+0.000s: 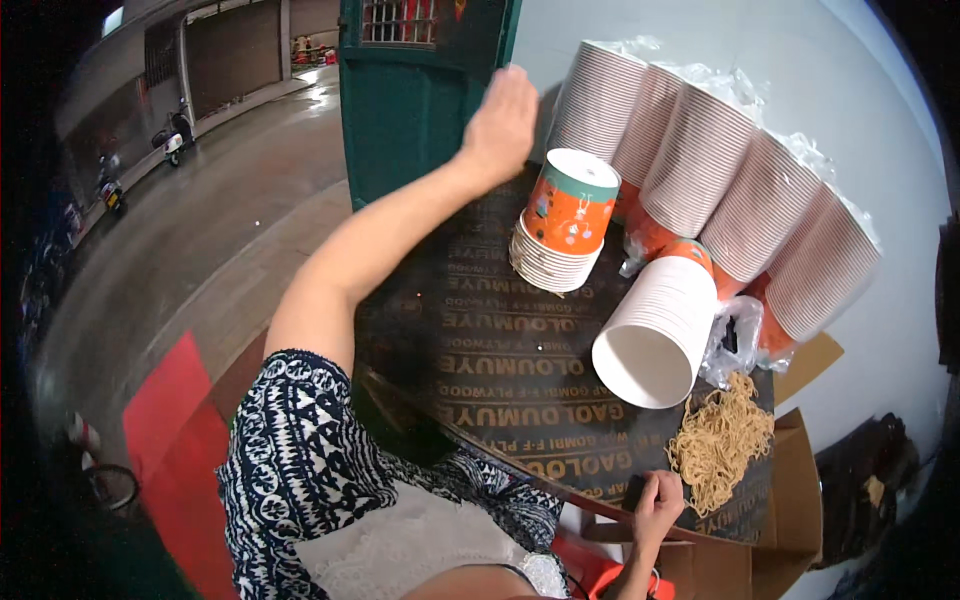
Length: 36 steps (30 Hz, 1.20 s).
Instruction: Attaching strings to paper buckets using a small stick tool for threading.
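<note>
My left hand (503,125) is raised at the far side of the table, beside the short stack of paper buckets; its fingers are blurred and turned away. That stack stands upside down, its top paper bucket (575,205) orange with a teal band and a white base, with several white rims below. My right hand (658,502) rests at the near table edge with its fingers curled closed; what they hold, if anything, is hidden. Just beside it lies a tangled heap of thin tan strands (722,445). A nested stack of white paper buckets (660,330) lies on its side, its mouth facing me.
Tall plastic-wrapped stacks of paper buckets (697,150) lean along the wall at the right. The dark printed plywood table (500,360) has a curved near edge. A cardboard box (795,490) stands at the right, a green door (425,110) at the far left.
</note>
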{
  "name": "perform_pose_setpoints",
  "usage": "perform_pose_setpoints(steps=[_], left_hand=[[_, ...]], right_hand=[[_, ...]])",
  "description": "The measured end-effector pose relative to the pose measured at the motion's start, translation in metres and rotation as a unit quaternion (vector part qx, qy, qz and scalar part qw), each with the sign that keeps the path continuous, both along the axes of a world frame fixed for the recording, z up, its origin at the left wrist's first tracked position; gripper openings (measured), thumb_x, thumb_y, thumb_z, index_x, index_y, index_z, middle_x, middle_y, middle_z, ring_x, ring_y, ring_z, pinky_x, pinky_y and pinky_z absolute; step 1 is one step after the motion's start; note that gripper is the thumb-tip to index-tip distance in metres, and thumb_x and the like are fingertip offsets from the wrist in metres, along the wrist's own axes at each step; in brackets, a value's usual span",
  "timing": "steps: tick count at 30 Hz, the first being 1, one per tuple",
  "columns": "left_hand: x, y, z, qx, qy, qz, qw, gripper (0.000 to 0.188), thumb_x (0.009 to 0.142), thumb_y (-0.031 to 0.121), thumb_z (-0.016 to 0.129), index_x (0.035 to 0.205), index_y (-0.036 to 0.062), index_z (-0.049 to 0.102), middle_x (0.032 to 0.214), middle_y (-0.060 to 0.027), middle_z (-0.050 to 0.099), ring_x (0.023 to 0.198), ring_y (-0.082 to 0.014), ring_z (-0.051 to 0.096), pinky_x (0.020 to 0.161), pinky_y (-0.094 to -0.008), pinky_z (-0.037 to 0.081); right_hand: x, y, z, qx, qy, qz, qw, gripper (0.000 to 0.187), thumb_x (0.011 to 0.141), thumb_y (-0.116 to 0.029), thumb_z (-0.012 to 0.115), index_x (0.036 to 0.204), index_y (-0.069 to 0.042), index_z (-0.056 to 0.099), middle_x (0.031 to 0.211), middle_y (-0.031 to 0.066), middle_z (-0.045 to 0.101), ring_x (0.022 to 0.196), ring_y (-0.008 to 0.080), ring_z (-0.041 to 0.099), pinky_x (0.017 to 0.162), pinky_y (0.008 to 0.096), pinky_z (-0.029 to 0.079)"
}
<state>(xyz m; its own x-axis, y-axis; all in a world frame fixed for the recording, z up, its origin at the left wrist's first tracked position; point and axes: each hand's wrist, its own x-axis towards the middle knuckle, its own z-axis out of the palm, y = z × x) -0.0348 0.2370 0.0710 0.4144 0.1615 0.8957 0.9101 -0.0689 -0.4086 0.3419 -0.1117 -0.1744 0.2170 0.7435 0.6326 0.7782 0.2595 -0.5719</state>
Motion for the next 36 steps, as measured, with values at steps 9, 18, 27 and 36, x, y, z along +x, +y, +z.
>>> perform_pose_setpoints(steps=[9, 18, 27, 36], left_hand=[[-0.08, -0.006, -0.007, 0.028, -0.17, 0.238, 0.956, 0.065, 0.081, 0.023, 0.055, 0.135, -0.0121, 0.046, 0.146, -0.0322, 0.039, 0.143, -0.0435, 0.027, 0.101, -0.0798, 0.02], [-0.146, 0.005, -0.022, -0.3, -0.422, 0.17, 0.839, 0.053, 0.079, 0.023, 0.057, 0.122, -0.0067, 0.059, 0.137, -0.0347, 0.047, 0.131, -0.0523, 0.042, 0.107, -0.0778, 0.01], [-0.095, -0.009, -0.074, -0.409, -0.341, 0.049, 0.845, 0.029, 0.081, 0.028, 0.06, 0.093, 0.0062, 0.074, 0.099, -0.0184, 0.072, 0.102, -0.0396, 0.065, 0.103, -0.0701, 0.029], [-0.042, -0.029, -0.098, -0.46, -0.289, -0.091, 0.835, 0.026, 0.081, 0.023, 0.058, 0.082, 0.002, 0.074, 0.089, -0.0224, 0.072, 0.093, -0.042, 0.067, 0.103, -0.0704, 0.03]], right_hand=[[0.005, 0.001, -0.001, -0.015, -0.011, -0.016, 1.0, 0.013, 0.092, -0.002, 0.055, 0.084, 0.004, 0.062, 0.081, 0.0141, 0.06, 0.076, 0.0274, 0.059, 0.072, 0.0348, 0.047], [0.001, 0.005, -0.005, 0.011, -0.016, 0.001, 1.0, 0.009, 0.089, 0.0, 0.055, 0.081, 0.004, 0.058, 0.08, 0.0147, 0.056, 0.074, 0.0317, 0.054, 0.068, 0.038, 0.044], [-0.002, 0.005, -0.001, 0.008, -0.012, 0.007, 1.0, 0.009, 0.09, 0.0, 0.056, 0.082, 0.004, 0.059, 0.079, 0.0148, 0.056, 0.073, 0.0317, 0.054, 0.067, 0.0384, 0.043], [-0.008, 0.003, 0.008, -0.002, -0.007, 0.005, 1.0, 0.01, 0.09, -0.001, 0.056, 0.081, 0.003, 0.059, 0.08, 0.0146, 0.057, 0.074, 0.0318, 0.054, 0.068, 0.0395, 0.044]])
